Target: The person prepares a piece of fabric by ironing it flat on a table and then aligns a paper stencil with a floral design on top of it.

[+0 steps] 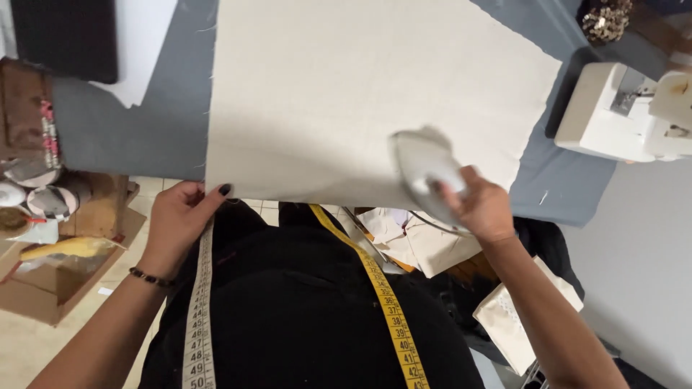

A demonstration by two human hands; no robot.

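open cream cloth (346,86) ahead, sewing machine (620,112) blocking right, cluttered boxes (50,209) left

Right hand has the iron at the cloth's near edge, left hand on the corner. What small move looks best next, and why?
Probably slide the iron away from the body, across the cream cloth. The right hand grips it near the front edge, most of the cloth lies beyond it, and the left hand pins the near corner, so the cloth should stay put.

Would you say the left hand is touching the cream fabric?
Touching: the head view shows the left hand pinching the near corner of the cream fabric, thumb on its edge.
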